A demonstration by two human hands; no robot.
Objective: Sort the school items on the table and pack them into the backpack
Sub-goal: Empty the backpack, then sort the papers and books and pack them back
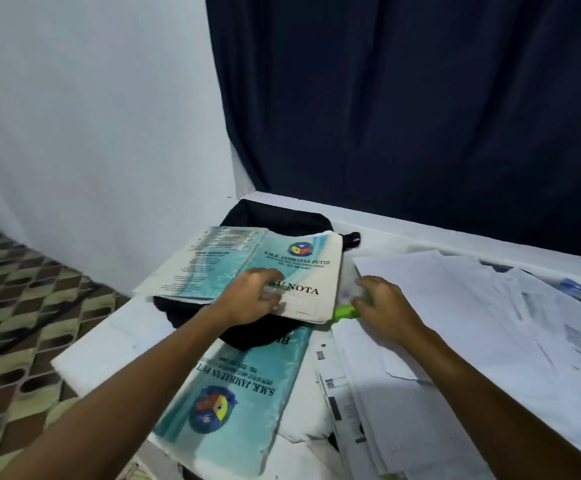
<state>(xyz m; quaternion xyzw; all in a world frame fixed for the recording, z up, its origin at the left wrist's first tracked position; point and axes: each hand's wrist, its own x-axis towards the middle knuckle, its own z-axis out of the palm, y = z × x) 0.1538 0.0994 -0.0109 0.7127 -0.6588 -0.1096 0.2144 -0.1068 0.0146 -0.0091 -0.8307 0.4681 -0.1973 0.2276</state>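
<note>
notebook [296,268]: thin, soft-covered, light, likely floppy; best pinched at the near edge or spine. teal-and-cream cover, worn, lying open face-down on the black backpack [271,216] near the table's [84,362] far left corner. left hand [251,296] grips its near edge. right hand [382,306] rests fingers on loose papers [455,306] beside a green item; grasp cannot be told.

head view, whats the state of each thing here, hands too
open notebook: lying spread cover-up on the backpack, left hand on it
second notebook: closed, flat on the table, its far end under the backpack
backpack: flat, mostly covered; open or zipped cannot be told
loose papers: spread in an untidy pile
green item: partly hidden under paper
left hand: fingers bent on the open notebook
right hand: fingers curled at the papers' edge
</note>
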